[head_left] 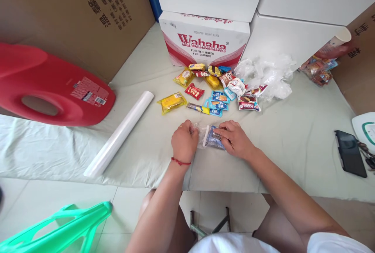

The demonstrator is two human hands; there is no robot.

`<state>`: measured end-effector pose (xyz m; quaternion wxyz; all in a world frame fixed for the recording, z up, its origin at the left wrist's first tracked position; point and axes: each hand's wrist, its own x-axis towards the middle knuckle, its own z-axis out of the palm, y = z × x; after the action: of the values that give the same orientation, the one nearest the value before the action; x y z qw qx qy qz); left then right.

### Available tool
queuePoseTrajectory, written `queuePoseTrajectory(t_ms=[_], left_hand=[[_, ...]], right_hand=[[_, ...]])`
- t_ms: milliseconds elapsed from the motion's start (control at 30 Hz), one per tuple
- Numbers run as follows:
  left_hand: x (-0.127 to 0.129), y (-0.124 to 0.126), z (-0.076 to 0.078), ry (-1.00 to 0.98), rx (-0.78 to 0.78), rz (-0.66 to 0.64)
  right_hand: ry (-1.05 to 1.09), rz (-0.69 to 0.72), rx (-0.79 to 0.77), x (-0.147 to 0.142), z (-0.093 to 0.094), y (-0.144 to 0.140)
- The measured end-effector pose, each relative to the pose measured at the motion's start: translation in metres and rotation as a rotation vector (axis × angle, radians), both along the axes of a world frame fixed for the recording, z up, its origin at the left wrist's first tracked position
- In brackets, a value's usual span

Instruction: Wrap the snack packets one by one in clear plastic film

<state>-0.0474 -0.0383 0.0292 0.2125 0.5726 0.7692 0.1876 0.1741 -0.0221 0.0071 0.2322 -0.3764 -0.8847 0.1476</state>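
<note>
My left hand (184, 139), with a red cord on its wrist, is closed on the end of a clear plastic bag (200, 131) near the table's front edge. Inside the bag, or under its film, lies a blue packet (215, 140) with a white edge strip. My right hand (234, 139) grips the packet's right side, its index finger stretched across the top. Just beyond my hands sits a loose pile of wrapped snacks: a yellow-wrapped cake (172, 102), a red packet (194, 91), light blue sachets (218, 102) and a maroon-and-white packet (249, 104).
A white Wahaba-style water carton (205, 42) stands behind the snacks, with crumpled clear plastic (268, 75) beside it. Leftward are a plastic film roll (120, 134) and a red jug (58, 85). A phone (350, 153) lies far right. A green stool (61, 229) stands below.
</note>
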Motion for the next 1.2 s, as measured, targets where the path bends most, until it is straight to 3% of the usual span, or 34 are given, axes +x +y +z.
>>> queuePoseTrajectory(t_ms=[100,200,267,333,400,500,633,733,900,1033,1200], left_hand=[[0.006,0.0,0.005,-0.145,0.075,0.069],[0.018,-0.003,0.009,-0.452,0.15,0.056],[0.028,-0.007,0.011,-0.647,0.148,-0.084],[0.036,-0.011,0.012,-0.721,0.179,-0.257],[0.041,-0.015,0.01,-0.71,0.218,-0.363],[0.045,-0.019,0.001,-0.638,0.223,-0.415],[0.053,-0.025,-0.013,-0.461,0.285,-0.422],[0.06,-0.027,-0.016,-0.368,0.307,-0.365],[0.06,-0.023,-0.014,-0.201,0.189,-0.06],[0.066,-0.027,-0.015,-0.164,0.157,-0.08],[0.082,-0.038,-0.014,-0.391,0.317,-0.112]], right_hand=[[-0.006,0.019,-0.038,0.007,0.002,-0.003],[-0.028,0.002,-0.066,0.009,0.004,-0.004],[-0.038,0.011,-0.088,0.01,0.005,-0.004],[-0.027,0.017,-0.123,0.011,0.004,-0.003],[0.04,-0.007,-0.204,0.016,0.003,-0.002],[0.155,-0.086,-0.306,0.027,0.004,-0.002],[0.017,-0.25,-0.278,0.045,0.007,-0.007],[-0.107,-0.352,-0.315,0.051,0.011,-0.013],[-0.151,-0.331,-0.318,0.043,0.016,-0.02],[-0.21,-0.346,-0.249,0.035,0.014,-0.026],[-0.218,-0.44,-0.19,0.033,0.015,-0.034]])
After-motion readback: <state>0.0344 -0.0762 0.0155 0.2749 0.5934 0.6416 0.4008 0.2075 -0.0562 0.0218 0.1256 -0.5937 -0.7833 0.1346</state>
